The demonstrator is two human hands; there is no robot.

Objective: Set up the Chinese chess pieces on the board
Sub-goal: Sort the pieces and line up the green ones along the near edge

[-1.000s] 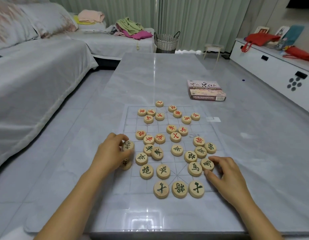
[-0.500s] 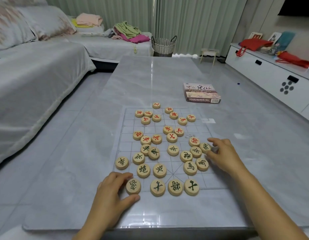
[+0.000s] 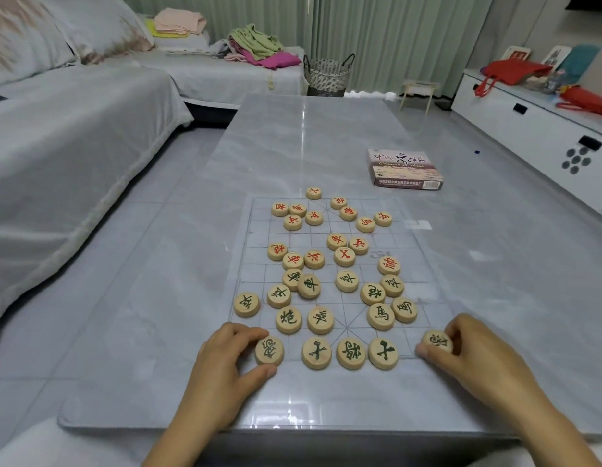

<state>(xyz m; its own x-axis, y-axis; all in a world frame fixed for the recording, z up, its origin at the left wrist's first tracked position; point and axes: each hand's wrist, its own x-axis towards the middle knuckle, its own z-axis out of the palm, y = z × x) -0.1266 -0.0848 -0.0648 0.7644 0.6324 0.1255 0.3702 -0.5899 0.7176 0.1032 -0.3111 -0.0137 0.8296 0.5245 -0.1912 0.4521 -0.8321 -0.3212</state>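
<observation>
A clear plastic chess board [image 3: 255,264] with a faint grid lies on the grey table. Several round wooden pieces are scattered on it: red-lettered ones [image 3: 344,256] toward the far half, green-lettered ones [image 3: 319,320] nearer me. Three green pieces [image 3: 350,353] sit in a line on the near row. My left hand [image 3: 222,369] pinches a green piece [image 3: 269,350] at the left end of that row. My right hand [image 3: 474,355] pinches another green piece [image 3: 437,342] at the right end of the row.
The chess set's box [image 3: 405,170] lies on the table beyond the board to the right. A grey sofa [image 3: 73,146] runs along the left. A white cabinet [image 3: 535,129] stands at the right, a wicker basket [image 3: 328,74] behind the table.
My left hand carried a green piece from the board's left side down to the near row. My right hand picked up a green piece from the right cluster and brought it down to the row's right end.
</observation>
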